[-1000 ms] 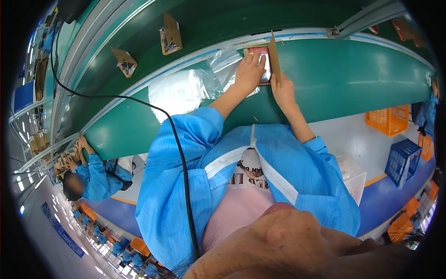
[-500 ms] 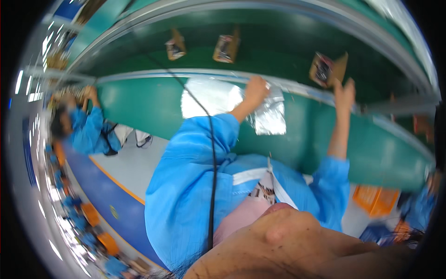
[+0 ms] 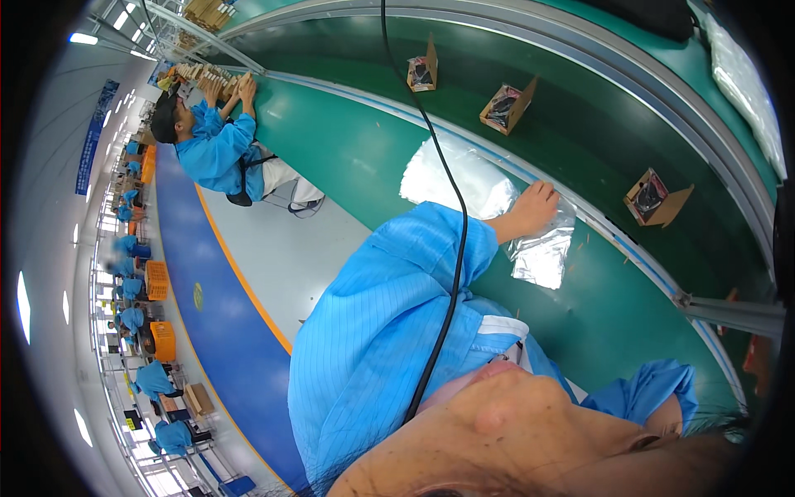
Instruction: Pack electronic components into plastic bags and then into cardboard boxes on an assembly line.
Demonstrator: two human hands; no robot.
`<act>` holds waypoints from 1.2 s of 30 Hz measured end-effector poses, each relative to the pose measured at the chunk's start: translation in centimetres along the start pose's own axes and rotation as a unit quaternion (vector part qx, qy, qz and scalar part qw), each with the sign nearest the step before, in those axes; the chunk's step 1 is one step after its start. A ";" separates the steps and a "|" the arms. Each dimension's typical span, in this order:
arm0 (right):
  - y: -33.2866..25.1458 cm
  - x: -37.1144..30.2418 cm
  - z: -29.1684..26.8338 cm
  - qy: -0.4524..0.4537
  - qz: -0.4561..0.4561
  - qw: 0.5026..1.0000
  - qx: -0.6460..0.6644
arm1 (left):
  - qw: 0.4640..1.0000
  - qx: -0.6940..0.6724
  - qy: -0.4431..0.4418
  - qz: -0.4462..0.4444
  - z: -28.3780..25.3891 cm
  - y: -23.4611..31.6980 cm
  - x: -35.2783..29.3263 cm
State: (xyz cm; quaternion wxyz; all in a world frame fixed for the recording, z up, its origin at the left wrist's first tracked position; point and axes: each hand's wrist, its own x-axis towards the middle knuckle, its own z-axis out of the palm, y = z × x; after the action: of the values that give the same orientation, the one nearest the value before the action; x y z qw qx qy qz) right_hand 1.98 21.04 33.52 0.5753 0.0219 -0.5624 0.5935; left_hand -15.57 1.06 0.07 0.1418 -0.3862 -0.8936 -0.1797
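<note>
My left hand point(image 3: 532, 209) is over the upper end of a shiny silver plastic bag point(image 3: 542, 258), its fingers bent down and closed on it. The bag lies on the green worktable point(image 3: 356, 157), beside a spread stack of similar silvery bags point(image 3: 451, 176). My right hand is out of sight; only its blue sleeve point(image 3: 650, 389) and a bit of forearm show at the lower right. Beyond the table edge, an open cardboard box point(image 3: 652, 199) with a dark item in clear wrap stands on the dark green belt point(image 3: 571, 141).
Two more open boxes, a middle one point(image 3: 507, 108) and a far one point(image 3: 422, 70), stand on the belt. A metal rail point(image 3: 604, 224) divides belt and table. A black cable point(image 3: 454, 273) hangs across the view. Another person point(image 3: 215, 153) works at the far left end, near stacked boxes.
My right hand, earlier at the near box, has drawn back out of view. My left hand stays at the silver bag. The view has turned, showing more of the room on the left.
</note>
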 end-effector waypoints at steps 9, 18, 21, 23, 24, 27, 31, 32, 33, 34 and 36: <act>-0.5 -1.5 0.6 -0.002 0.004 1.000 -0.006 | 1.000 -0.029 -0.007 -0.008 -0.5 -0.3 -0.4; 2.1 -4.0 0.9 0.003 0.046 0.997 -0.059 | 0.543 -0.795 -0.235 -0.131 -21.0 1.9 -1.2; 2.4 -5.5 2.1 0.003 0.055 0.995 -0.087 | 0.424 -0.878 -0.220 0.045 -26.1 -1.6 -4.4; 2.3 -6.8 2.9 0.005 0.059 0.991 -0.116 | 0.456 -0.836 -0.241 0.186 -27.7 -4.5 -4.6; 2.3 -7.3 3.4 0.003 0.062 0.990 -0.129 | 0.461 -0.823 -0.218 0.252 -28.7 -5.1 -4.5; 2.1 -8.3 5.1 -0.004 0.071 0.984 -0.163 | 0.430 -0.804 -0.213 0.352 -33.2 -6.1 -3.8; 2.3 -9.8 8.3 -0.012 0.074 0.977 -0.201 | 0.466 -0.753 -0.195 0.421 -38.6 -8.9 -3.4; 2.6 -10.5 9.3 -0.012 0.073 0.975 -0.211 | 0.470 -0.747 -0.206 0.423 -39.7 -9.8 -3.3; 2.9 -11.1 10.3 -0.012 0.070 0.973 -0.220 | 0.475 -0.740 -0.196 0.433 -40.6 -10.6 -3.2; 3.1 -11.2 11.3 -0.018 0.073 0.973 -0.217 | 0.493 -0.730 -0.183 0.436 -42.2 -10.8 -3.4; 3.3 -11.4 13.3 -0.029 0.075 0.974 -0.213 | 0.509 -0.712 -0.173 0.453 -45.0 -11.6 -3.1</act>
State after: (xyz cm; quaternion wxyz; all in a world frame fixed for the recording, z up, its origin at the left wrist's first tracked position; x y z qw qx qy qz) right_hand -4.82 5.34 28.61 0.5042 -0.1263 -0.6922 0.5006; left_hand -16.95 -27.62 36.67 -0.2761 -0.7331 -0.1763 -0.5960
